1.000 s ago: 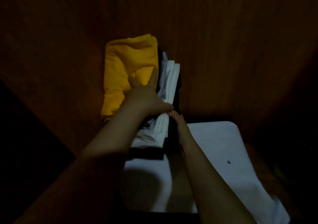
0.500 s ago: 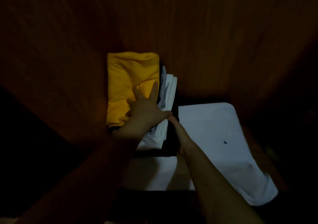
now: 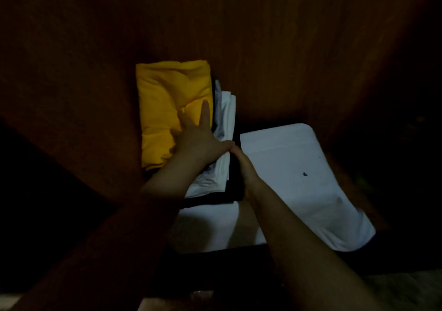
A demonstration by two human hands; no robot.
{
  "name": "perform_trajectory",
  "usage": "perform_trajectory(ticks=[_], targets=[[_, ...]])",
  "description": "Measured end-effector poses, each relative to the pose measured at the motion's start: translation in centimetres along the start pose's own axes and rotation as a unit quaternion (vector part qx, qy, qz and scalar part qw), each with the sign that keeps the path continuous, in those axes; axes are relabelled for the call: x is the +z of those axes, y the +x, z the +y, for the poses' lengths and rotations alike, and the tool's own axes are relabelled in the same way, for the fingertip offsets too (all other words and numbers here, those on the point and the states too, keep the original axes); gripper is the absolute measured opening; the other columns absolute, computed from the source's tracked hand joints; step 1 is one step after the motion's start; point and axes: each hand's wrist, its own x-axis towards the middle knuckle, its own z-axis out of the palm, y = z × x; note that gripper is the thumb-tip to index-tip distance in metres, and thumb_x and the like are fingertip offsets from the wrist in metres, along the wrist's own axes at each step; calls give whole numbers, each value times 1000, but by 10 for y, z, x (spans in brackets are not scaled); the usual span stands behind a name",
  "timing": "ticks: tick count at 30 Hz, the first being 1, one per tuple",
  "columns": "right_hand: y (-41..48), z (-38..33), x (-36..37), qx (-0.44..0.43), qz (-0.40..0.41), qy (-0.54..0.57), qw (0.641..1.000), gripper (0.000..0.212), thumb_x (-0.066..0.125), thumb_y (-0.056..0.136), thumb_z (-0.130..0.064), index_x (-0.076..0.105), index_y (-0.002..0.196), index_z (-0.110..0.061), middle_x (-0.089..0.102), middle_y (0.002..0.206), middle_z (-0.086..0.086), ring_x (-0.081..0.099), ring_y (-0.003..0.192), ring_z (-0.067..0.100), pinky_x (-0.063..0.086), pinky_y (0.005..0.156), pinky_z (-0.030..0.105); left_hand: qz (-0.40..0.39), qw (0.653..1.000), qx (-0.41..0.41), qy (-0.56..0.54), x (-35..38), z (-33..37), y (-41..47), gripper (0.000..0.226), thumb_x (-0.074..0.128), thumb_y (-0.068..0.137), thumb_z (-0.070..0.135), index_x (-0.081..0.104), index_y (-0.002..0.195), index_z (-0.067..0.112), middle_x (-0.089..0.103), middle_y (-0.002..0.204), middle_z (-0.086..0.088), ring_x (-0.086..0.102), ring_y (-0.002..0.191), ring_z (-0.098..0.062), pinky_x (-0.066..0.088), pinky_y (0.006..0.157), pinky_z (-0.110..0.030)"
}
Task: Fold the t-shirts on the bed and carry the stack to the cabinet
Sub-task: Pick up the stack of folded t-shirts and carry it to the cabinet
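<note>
Head view: folded stack [image 3: 222,143] set in the wooden cabinet [image 3: 299,47].
Folding looks done; probably only letting go is left. The left hand [image 3: 198,138] presses flat, fingers straight, on the stack's yellow t-shirt [image 3: 165,105]. The right hand [image 3: 242,164] meets the stack's right edge, its fingers hidden, so I cannot tell its grip. A white folded cloth [image 3: 294,167] lies right of the stack.

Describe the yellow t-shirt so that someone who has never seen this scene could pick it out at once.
Find the dark wooden panel filling the view; a stack of folded t-shirts is in front of it. The yellow t-shirt is its left face, under the flat left hand, the only bright colour beside white and black layers.
</note>
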Motion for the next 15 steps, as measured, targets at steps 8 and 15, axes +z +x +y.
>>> perform_trajectory(ticks=[8,15], targets=[[6,-17,-7,-28,-24,-98,994,66,67,78,-50,48,135,-23,63,122,11,62,109,28,51,92,42,190,976,-98,-52,-21,-17,19,75,40,87,63,8,148,34,30,144,-13,30,129,-38,23,104,-51],[33,-31,-8,-44,-18,-37,998,57,38,89,-62,56,122,-19,68,108,10,65,98,24,52,82,36,220,975,-30,-24,-7,-37,28,74,36,84,70,11,147,39,-9,157,-3,-9,144,-24,3,109,-63]])
